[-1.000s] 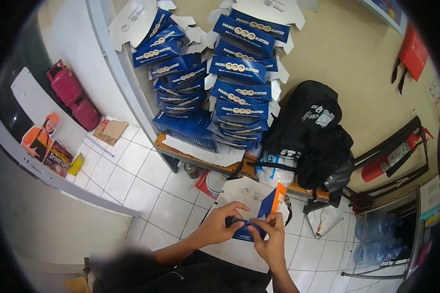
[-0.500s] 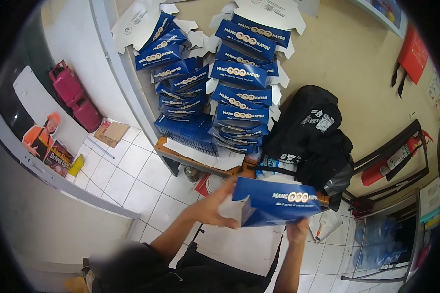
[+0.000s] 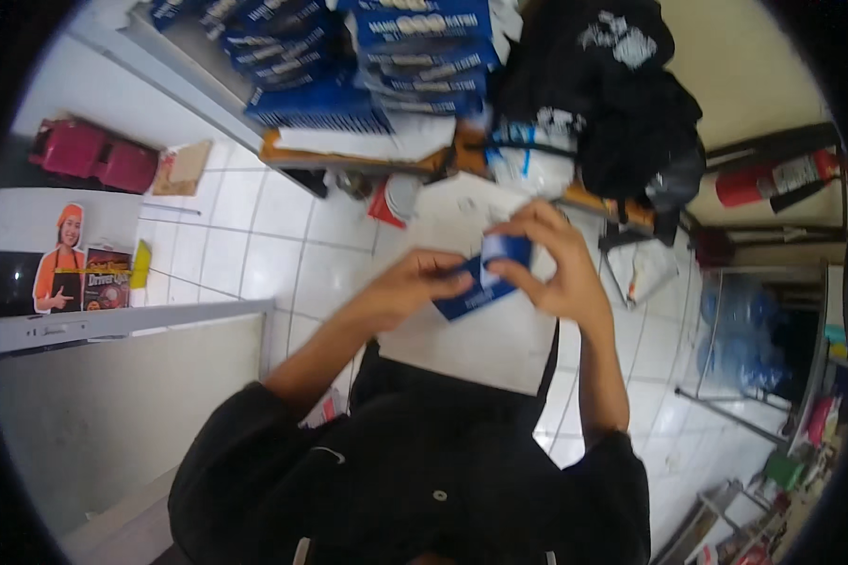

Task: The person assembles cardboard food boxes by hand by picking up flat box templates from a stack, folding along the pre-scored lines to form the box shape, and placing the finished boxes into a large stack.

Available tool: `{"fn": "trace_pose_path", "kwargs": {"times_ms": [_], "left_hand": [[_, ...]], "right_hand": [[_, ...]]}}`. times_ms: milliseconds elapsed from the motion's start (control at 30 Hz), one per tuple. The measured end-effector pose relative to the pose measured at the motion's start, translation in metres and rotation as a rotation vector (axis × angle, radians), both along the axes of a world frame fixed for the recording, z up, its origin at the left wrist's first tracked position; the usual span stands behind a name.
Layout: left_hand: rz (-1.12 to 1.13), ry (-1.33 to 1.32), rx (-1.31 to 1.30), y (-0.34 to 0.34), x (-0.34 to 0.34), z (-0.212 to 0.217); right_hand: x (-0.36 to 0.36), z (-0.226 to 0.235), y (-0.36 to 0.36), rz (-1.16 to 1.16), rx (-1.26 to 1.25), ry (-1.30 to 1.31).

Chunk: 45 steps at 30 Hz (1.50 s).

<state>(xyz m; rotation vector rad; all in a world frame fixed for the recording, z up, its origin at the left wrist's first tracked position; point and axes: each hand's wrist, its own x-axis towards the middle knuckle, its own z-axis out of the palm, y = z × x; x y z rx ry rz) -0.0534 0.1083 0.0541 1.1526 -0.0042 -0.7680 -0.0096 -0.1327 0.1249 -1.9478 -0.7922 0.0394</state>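
Observation:
A flat white cardboard carton blank (image 3: 462,353) lies over my lap, its far end reaching toward the bench. Above its middle, both hands work on a blue printed cardboard flap (image 3: 471,299), which is bent, with a pale underside showing. My left hand (image 3: 419,287) pinches the flap's left part between thumb and fingers. My right hand (image 3: 561,268) is curled round its right end, thumb below and fingers above. Motion blur hides exactly how the flap joins the white cardboard.
Stacked blue cartons (image 3: 424,56) stand on a wooden bench (image 3: 283,151) ahead. Black bags (image 3: 631,122) and a white-and-blue plastic pack (image 3: 532,160) sit to their right. A fire extinguisher (image 3: 773,179) hangs at the right; pink gas cylinders (image 3: 94,160) are at the left.
The blue carton that both hands held up over the lap no longer shows in that form. My hands are now closer together on a blue flap. The head view has tilted downward.

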Motion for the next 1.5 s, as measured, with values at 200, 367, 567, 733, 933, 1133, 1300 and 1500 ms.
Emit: {"fn": "trace_pose_path", "kwargs": {"times_ms": [200, 367, 567, 733, 933, 1133, 1300, 1500], "left_hand": [[0.146, 0.154, -0.064, 0.000, 0.002, 0.010], [0.152, 0.036, 0.108, 0.004, 0.003, 0.016], [0.035, -0.272, 0.320, -0.008, 0.009, 0.070], [1.017, -0.874, 0.464, -0.005, -0.003, 0.042], [0.546, -0.898, 0.508, -0.027, 0.015, 0.027], [0.451, -0.919, 0.746, -0.023, 0.027, 0.025], [0.375, -0.889, 0.718, -0.020, 0.026, 0.022], [0.172, -0.969, 0.665, -0.011, 0.011, 0.035]], "right_hand": [[-0.019, -0.011, 0.022, -0.244, -0.092, -0.036], [-0.037, -0.007, 0.028, -0.187, -0.143, 0.017], [-0.040, -0.014, 0.010, -0.225, -0.175, 0.116], [-0.035, -0.011, -0.006, -0.444, 0.329, 0.528], [-0.032, -0.023, -0.005, -0.431, 0.484, 0.573], [-0.037, -0.036, 0.004, -0.406, 0.511, 0.655], [-0.044, -0.046, 0.009, -0.434, 0.462, 0.663], [-0.047, -0.047, 0.014, -0.420, 0.363, 0.569]]}}
